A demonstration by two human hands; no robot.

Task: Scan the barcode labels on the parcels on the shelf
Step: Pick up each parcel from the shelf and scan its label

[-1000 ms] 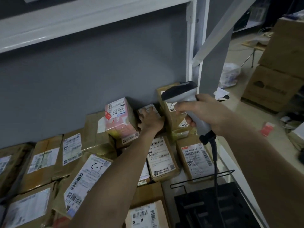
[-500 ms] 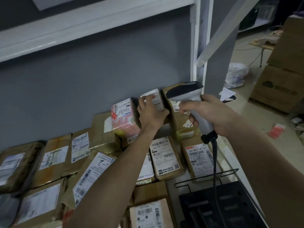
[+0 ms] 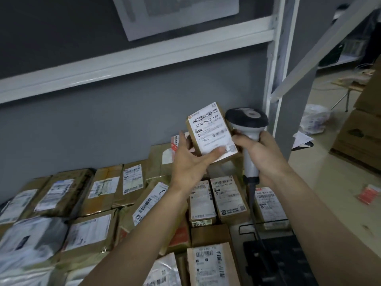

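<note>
While the parcels on the shelf [image 3: 86, 203] lie packed edge to edge at the left, labels up, the risk starts there: any of them could be scanned by mistake if the reader's beam strays downward. Moving right, the left hand [image 3: 188, 162] holds 1 small brown box [image 3: 210, 131] lifted above the pile, thumb pressed across the lower part of its white barcode label [image 3: 212, 130], the other fingers mostly hidden behind it. That thumb lies close to the square code in the label's lower corner and could cover it; the long barcode along the top edge is free. The grip looks light, from 1 side only, so the box could tip or slip back onto the pile if it is turned further.

Just right of the box, the right hand [image 3: 261, 153] is wrapped around the grey handle of the handheld barcode scanner [image 3: 247, 122]. Its dark head sits almost touching the box's edge and seems to face up and toward the camera, not at the label, so a trigger pull now would likely read nothing. The cable [image 3: 252, 205] hangs down across the parcels below and could snag on a corner or on the black wire rack [image 3: 274, 254] at the lower right.
</note>
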